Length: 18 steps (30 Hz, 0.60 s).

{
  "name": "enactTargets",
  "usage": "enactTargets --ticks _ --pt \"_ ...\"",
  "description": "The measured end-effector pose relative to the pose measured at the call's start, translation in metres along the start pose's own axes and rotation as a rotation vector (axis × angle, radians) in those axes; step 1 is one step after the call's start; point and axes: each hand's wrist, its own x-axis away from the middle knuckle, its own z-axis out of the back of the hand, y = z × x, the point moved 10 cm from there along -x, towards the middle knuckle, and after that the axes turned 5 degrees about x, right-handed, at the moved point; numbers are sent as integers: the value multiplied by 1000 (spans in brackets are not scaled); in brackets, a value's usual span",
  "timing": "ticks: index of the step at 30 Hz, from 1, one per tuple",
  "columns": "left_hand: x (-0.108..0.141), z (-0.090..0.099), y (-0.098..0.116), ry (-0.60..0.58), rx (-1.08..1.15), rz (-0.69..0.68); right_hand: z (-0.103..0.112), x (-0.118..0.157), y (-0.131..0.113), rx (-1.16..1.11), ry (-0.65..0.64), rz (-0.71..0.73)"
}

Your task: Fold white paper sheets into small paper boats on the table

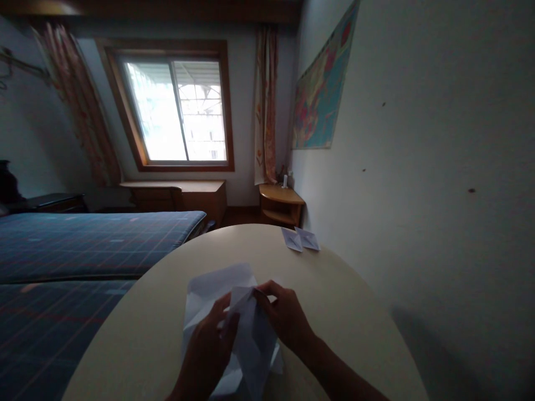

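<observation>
A folded sheet of pale paper [257, 340] is held up over the round table [343, 323]. My left hand [211, 340] grips its left side, thumb and fingers closed on it. At its upper corner, my right hand [284, 312] pinches the paper between thumb and forefinger. More creased paper [209, 284] lies on the table beneath and behind my left hand. Two small folded paper pieces [308, 239] rest near the far right edge of the table.
A bed with a plaid cover [104, 239] stands left of the table. Beyond are a desk [200, 192] under the window and a corner shelf [282, 194]. A wall with a map [321, 94] runs along the right.
</observation>
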Motion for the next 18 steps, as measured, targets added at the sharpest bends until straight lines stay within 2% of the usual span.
enactTargets --ticks 4,8,11,15,18 --pt "2 -3 14 -58 -41 -1 5 9 -21 110 99 231" --pt "3 -2 21 -72 18 -20 6 17 -37 285 90 433" --pt "3 -2 19 -56 40 -54 10 19 -42 330 75 490" --pt "3 -2 30 -39 41 -175 2 24 -51 452 -47 581" --pt "5 -7 37 -80 99 -155 0 23 -55 509 -64 559"
